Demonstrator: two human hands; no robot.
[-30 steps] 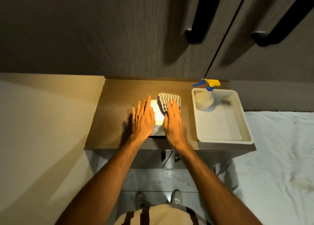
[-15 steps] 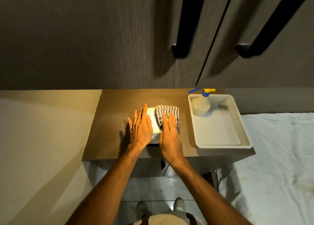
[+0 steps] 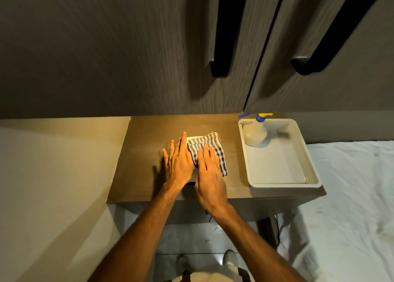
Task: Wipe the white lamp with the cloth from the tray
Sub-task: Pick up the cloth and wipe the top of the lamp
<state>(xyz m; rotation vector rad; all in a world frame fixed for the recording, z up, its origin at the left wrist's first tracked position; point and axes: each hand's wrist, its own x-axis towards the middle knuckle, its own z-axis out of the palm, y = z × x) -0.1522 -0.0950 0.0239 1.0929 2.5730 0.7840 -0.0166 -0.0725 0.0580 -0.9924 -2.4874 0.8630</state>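
The room is dim, lit warm and yellow. The brightest spot is the white lamp (image 3: 194, 137), glowing between the hands; from it a golden pool spreads over the wooden tabletop (image 3: 149, 145) and fades toward the edges. Left of the lamp, the left hand (image 3: 178, 164) throws a dark shadow. Above the lamp, the 2 black handles (image 3: 222, 29) bend with wide-angle distortion. Fine detail is soft and smeared.
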